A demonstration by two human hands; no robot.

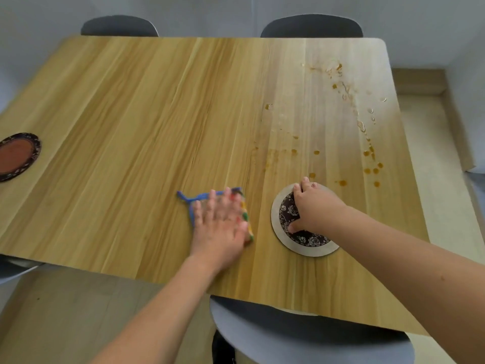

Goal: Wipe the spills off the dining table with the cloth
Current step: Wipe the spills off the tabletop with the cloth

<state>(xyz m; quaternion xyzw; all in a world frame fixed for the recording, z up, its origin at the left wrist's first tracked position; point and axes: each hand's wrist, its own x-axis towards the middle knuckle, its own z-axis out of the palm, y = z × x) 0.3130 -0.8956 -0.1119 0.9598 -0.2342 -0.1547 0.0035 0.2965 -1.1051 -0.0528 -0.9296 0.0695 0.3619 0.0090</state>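
- Cloth (pixel 237 206) with blue edging and coloured patches was lying flat on the wooden dining table (pixel 131 122), close to the near edge and a bit left of the round placemat.
- Left hand (pixel 220 222) was spread flat on top of that cloth, fingers straight and pressing down, not curled round it. It looked a little blurred.
- Right hand (pixel 312 206) was just to the right, on a round placemat (pixel 278 219) with a dark floral centre and pale rim. Fingers were bent with the tips on the far rim and the thumb on the dark part; honestly couldn't tell if it was actually grasping the mat or only resting on it.
- Grey chair (pixel 301 334) sat tucked under the near edge.
- Orange-brown spills (pixel 371 164) dotted the table beyond the placemat, trailing off toward the far right corner, with some clear wet drops (pixel 362 124) mixed in.
- Over at the left edge was a dark-rimmed reddish mat (pixel 15 156), well apart from everything else.
- Two dark chair backs (pixel 312 26) stood at the far side.
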